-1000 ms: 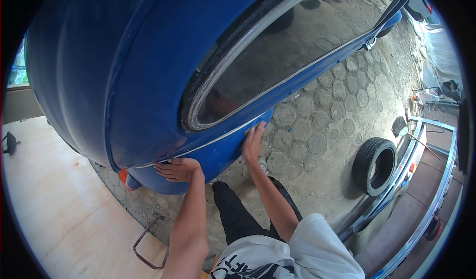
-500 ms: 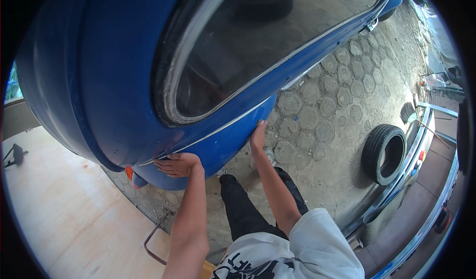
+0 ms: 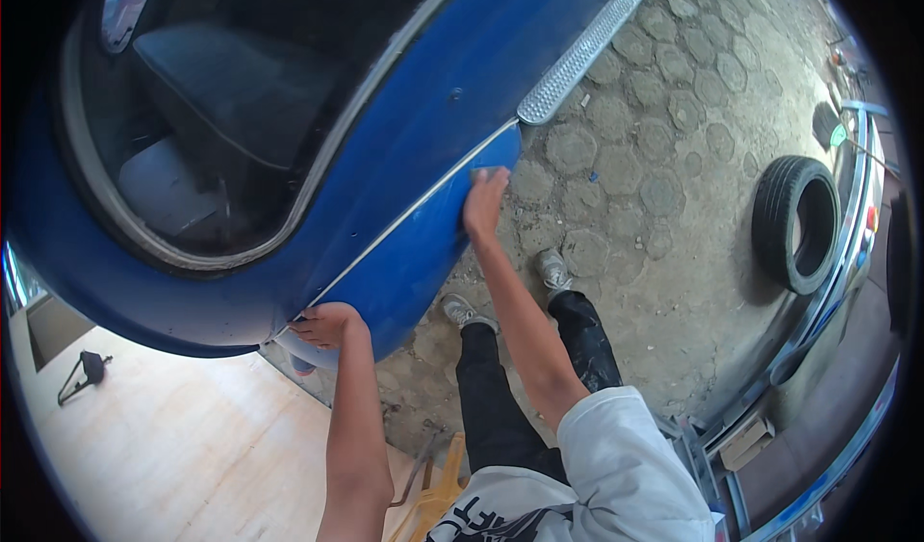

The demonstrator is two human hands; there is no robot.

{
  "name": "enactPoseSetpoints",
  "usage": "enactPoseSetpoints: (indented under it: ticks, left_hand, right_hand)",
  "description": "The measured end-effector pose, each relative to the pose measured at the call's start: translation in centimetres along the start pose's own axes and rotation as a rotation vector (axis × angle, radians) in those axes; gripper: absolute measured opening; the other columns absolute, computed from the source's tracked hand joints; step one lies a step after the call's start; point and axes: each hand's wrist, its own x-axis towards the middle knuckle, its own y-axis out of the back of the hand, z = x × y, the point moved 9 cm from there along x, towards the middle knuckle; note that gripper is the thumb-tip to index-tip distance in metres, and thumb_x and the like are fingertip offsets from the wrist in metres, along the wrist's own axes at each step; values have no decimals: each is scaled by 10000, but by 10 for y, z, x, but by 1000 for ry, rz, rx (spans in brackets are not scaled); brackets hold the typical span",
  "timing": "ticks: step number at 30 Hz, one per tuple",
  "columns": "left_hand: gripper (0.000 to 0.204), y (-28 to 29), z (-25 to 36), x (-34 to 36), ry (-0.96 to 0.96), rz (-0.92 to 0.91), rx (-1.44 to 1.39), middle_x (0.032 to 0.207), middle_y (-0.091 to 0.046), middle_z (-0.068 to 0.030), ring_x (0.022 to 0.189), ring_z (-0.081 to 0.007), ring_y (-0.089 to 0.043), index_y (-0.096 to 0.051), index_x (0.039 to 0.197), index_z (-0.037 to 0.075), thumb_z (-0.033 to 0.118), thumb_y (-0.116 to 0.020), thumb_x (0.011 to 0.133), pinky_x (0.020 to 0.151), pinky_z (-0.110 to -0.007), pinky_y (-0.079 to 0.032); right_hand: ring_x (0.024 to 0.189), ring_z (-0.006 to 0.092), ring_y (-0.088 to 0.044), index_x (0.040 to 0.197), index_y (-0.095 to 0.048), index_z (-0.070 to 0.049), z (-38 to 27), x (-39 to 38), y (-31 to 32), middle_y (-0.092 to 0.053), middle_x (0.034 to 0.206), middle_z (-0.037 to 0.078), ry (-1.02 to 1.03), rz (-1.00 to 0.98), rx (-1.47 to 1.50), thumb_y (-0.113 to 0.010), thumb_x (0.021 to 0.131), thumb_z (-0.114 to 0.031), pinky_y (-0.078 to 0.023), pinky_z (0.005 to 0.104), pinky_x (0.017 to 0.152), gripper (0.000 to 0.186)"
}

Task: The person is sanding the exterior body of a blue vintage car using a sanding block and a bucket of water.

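Note:
A blue car body (image 3: 423, 90) fills the upper left, with a rounded blue fender (image 3: 414, 253) low on its side. A thin pale trim strip (image 3: 414, 203) runs along the seam between them. My left hand (image 3: 327, 326) lies on the fender's near end at the strip, fingers stretched out and its palm partly hidden. Farther along, my right hand (image 3: 484, 203) rests on the fender's upper outer part near the running board, its fingers laid against the paint. A small greyish patch shows by those fingertips; I cannot make out what it is.
A silver textured running board (image 3: 587, 51) extends beyond the fender. At the right, a loose tire (image 3: 797, 224) stands by a metal frame and a broom (image 3: 830, 130). A pale wooden board (image 3: 192, 436) lies at lower left, and a yellow stool-like object (image 3: 438, 494) is near my legs.
The view has shifted, bringing more of the side window and running board into sight. My right hand has moved from the fender's outer edge up onto its surface; my left stays by the seam.

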Motion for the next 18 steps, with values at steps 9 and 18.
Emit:
enactPoseSetpoints:
  ticks: [9, 18]
  left_hand:
    - [583, 0, 6, -8, -3, -3, -30, 1498, -310, -210, 1394, -376, -291, -262, 1484, 31, 335, -212, 990, 1138, -507, -244]
    - [579, 11, -3, 19, -59, -3, -17, 1515, -276, -190, 1410, -333, -258, -247, 1478, 9, 350, -158, 1019, 1170, -476, -221]
  right_hand:
    - [1466, 371, -104, 1499, -108, 60, 49, 41, 18, -68, 1578, 249, -163, -26, 146, -275, 1028, -425, -135, 385, 1190, 696]
    - [1474, 358, -66, 1500, -89, 64, 10, 45, 8, -65, 1578, 253, 33, -82, 38, -235, 1035, -383, -115, 424, 1193, 661]
